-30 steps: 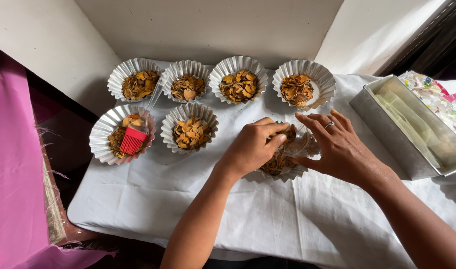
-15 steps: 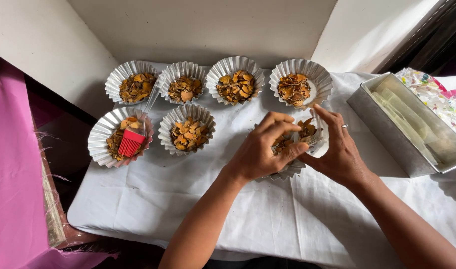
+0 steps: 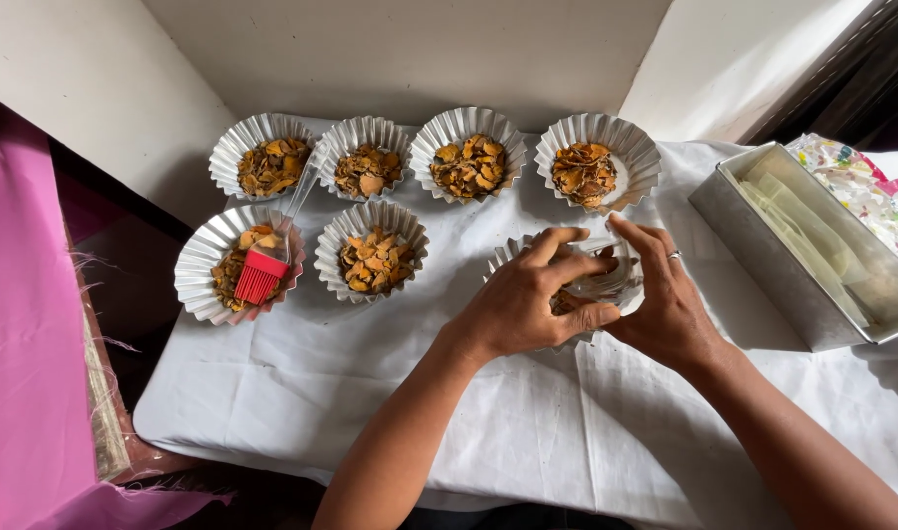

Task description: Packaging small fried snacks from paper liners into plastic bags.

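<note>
My left hand (image 3: 523, 304) and my right hand (image 3: 665, 309) both grip one fluted foil cup (image 3: 611, 283), pinching its rim from either side just above the white cloth (image 3: 370, 393). Orange-brown flakes show inside it between my fingers. My hands hide most of the cup; a bit of fluted rim (image 3: 506, 257) shows at its left. A ring is on my right hand.
Several filled foil cups stand in two rows behind, the nearest ones at the front left (image 3: 370, 257) and back right (image 3: 596, 162). A red brush (image 3: 261, 275) lies in the leftmost front cup (image 3: 199, 270). A paper-lined metal loaf tin (image 3: 763, 260) and a colourful bag (image 3: 856, 182) sit at the right.
My hands have drawn closer together around the cup, the left fingers curling over its near rim and the right fingers pressing its far side.
</note>
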